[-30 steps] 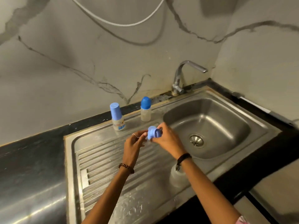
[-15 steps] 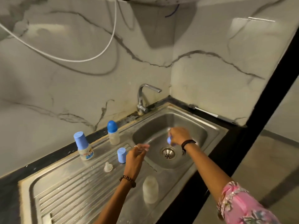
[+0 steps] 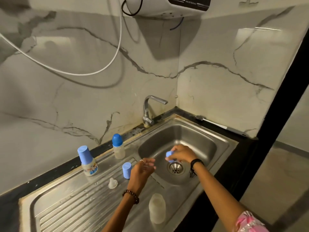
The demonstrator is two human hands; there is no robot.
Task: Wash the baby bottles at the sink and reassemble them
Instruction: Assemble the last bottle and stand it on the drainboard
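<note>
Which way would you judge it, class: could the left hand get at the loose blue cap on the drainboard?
Probably yes: the left hand holds nothing and hovers just beside the blue cap, with nothing between them.

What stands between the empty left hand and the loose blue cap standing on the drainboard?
Nothing visible does. The left hand hovers open at the basin's edge, and the blue cap stands upright just to its left on the drainboard, with bare steel between. The clear teat sits nearer the camera, off that line.

Brown beaded bracelet (image 3: pixel 131 196) on left wrist, ring (image 3: pixel 141 160) on a left finger, black cord band (image 3: pixel 196 162) on right wrist, pink patterned sleeve (image 3: pixel 249 222) on right arm
</note>
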